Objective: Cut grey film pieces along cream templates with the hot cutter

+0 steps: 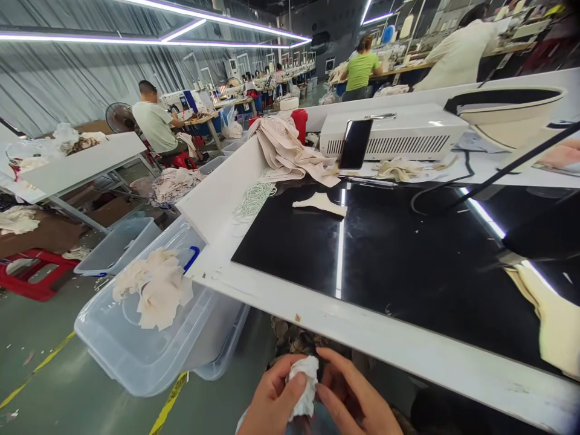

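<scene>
The white cloth (pixel 304 386) is being held below the table's (pixel 362 329) near edge, pinched between the left hand's (pixel 276 396) thumb and fingers; by the right hand's (pixel 351 393) curled fingers, it's being touched at its side.

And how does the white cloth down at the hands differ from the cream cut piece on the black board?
The white cloth is crumpled into a bunch, while the cream cut piece lies spread out with a clean, curved outline. The cloth is gripped in the left hand, with the right hand beside it; the cream piece rests untouched on the black board. Both are pale, with no pattern visible.
</scene>
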The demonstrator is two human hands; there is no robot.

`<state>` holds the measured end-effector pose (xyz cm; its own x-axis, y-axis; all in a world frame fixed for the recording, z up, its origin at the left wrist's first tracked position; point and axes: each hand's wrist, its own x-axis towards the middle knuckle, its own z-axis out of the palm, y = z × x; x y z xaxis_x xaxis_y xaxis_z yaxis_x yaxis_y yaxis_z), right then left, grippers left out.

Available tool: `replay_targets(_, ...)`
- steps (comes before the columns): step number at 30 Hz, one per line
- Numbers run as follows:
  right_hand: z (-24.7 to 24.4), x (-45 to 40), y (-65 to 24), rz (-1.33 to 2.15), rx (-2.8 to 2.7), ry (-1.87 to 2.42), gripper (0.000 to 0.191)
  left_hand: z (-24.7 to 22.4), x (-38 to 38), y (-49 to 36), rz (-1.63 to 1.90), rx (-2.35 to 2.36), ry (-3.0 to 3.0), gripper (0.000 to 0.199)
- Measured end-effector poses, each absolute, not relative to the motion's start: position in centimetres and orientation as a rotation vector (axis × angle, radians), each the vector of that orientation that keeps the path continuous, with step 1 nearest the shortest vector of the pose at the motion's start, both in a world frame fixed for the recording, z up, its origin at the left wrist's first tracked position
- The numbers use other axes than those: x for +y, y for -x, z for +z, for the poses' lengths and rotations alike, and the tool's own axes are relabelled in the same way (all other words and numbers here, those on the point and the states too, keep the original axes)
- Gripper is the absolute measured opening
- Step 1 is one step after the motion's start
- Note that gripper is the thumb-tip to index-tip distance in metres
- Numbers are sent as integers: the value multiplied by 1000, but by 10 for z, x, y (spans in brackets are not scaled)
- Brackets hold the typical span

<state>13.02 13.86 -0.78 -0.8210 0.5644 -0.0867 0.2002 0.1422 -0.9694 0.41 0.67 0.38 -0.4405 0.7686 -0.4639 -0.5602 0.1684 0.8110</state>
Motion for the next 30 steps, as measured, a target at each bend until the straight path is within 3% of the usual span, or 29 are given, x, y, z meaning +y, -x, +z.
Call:
replay_targets(5, -5, 148, -128, 1600, -2276, 344, 28, 11, 6, 5, 1338, 1367, -468, 64)
replay_targets(9, -4, 146, -126, 1635, -2078, 492, 20, 12, 3, 8, 1262, 1362, -506, 59)
replay_targets(16, 9, 130, -122, 2086, -1498, 1083, 50, 8, 0, 12, 1044, 1414, -503, 37)
replay_targets(23, 18, 120, -111, 2408, -776, 1077, 54, 6, -1, 9, 997, 1362, -610, 67)
replay_targets(30, 5, 128, -117, 2362, -415, 1070, 51, 12, -11, 18, 828, 1328, -563, 66)
